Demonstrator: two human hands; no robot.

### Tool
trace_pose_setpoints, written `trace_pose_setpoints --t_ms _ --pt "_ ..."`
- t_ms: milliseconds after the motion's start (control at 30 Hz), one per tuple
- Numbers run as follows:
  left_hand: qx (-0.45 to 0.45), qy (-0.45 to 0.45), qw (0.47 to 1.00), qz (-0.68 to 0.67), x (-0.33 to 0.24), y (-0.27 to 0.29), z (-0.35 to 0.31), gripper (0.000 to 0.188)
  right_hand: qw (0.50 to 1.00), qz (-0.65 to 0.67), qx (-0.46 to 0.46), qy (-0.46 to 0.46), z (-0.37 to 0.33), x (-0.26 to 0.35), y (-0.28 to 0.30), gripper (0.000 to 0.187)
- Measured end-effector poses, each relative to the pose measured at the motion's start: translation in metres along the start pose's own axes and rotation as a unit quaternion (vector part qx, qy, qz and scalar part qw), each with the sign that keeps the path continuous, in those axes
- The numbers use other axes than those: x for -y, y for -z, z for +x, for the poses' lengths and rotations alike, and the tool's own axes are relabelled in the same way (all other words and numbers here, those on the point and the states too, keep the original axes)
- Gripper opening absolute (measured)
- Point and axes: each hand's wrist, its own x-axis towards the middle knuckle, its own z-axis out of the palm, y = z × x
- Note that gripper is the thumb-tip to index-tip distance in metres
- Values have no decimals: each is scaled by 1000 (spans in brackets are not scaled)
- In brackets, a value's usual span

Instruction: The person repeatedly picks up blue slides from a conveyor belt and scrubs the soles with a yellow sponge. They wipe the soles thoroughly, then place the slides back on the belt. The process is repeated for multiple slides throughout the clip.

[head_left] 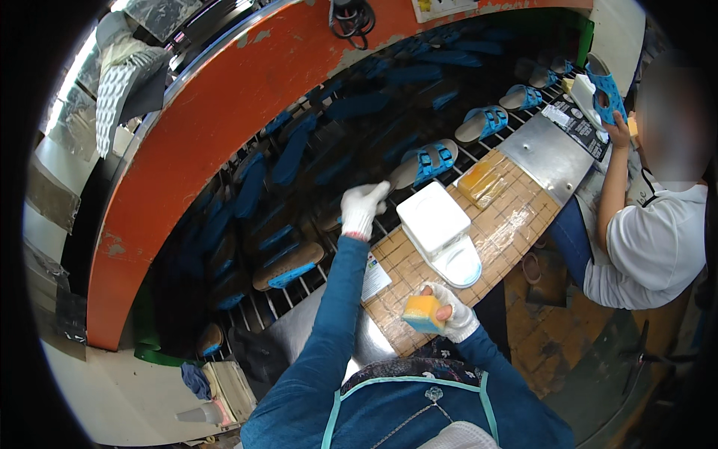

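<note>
My left hand point(363, 209), in a white glove, reaches out over the conveyor of metal rollers point(479, 153) toward a tan sandal with blue straps point(426, 163); the fingers are curled and I cannot tell if they touch it. My right hand point(452, 310), also gloved, holds a yellow and blue sponge block point(423, 313) close to my chest, above the tiled work surface point(516, 217). A white box-shaped container on a white base point(437, 224) stands between the two hands.
More blue-strapped sandals point(482, 123) ride the rollers under a curved orange guard point(224, 120). A yellow block in clear wrap point(482, 179) and a metal plate point(546, 153) lie on the bench. A person in white at right holds a blue sandal point(606, 93).
</note>
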Motion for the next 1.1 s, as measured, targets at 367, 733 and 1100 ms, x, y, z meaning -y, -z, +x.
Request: trace_pose_setpoints --t_ms 367,733,1100 --pt "107 44 993 -15 -19 -111 108 48 1000 -19 4 2 1 0 -4 56" --pt "-117 -219 955 -165 -106 -13 -110 16 999 -13 13 27 -5 -5 1 62" --pt "-170 -160 958 164 46 24 -265 21 492 -783 -261 278 -69 88 -41 34"
